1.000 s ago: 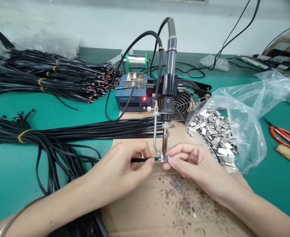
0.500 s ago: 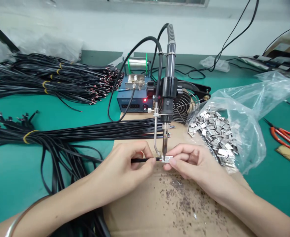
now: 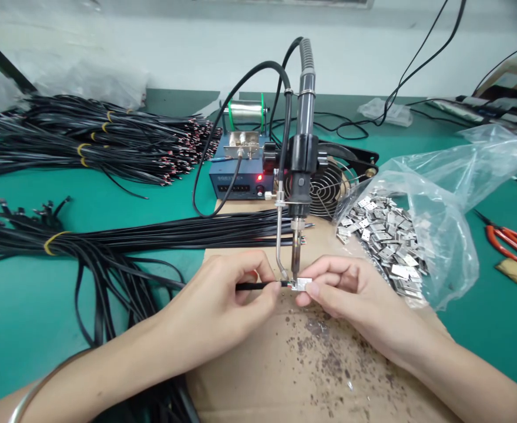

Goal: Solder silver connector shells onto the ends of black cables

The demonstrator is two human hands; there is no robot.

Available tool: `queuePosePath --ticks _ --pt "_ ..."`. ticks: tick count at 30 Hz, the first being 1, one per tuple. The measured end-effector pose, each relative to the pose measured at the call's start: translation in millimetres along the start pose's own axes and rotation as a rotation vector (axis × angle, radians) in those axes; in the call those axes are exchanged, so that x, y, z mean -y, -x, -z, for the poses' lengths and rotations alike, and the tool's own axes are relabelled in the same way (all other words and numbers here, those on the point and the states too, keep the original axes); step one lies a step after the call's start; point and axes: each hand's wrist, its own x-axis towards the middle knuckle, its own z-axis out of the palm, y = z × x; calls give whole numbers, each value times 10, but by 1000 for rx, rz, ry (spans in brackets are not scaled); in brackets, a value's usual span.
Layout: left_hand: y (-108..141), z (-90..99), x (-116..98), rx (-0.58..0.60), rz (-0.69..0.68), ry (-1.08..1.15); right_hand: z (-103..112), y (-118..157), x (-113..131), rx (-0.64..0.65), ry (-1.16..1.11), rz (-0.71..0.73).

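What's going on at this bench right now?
A person's left hand pinches a black cable, and the right hand holds a small metal connector up to its end. Both meet beneath the tip of a mounted soldering iron; whether the joint is made can't be told. The blue control box shows a red light. More connectors lie in a clear plastic bag on the right, and bundled black cables lie on the left.

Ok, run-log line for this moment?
left hand: holds black cable | right hand: holds metal connector | soldering iron: tip at connector
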Motion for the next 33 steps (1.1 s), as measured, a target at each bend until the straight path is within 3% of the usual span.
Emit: queuePosePath --ticks 8,16,25,33 --pt "27 -15 -25 -30 28 -11 4 20 21 44 -70 -27" --pt "-6 5 20 2 13 -130 -49 9 42 -77 36 -51" --pt "26 -30 1 -35 73 1 -21 0 17 -17 54 -15" --pt "13 -13 6 -25 21 17 1 13 11 52 19 -8"
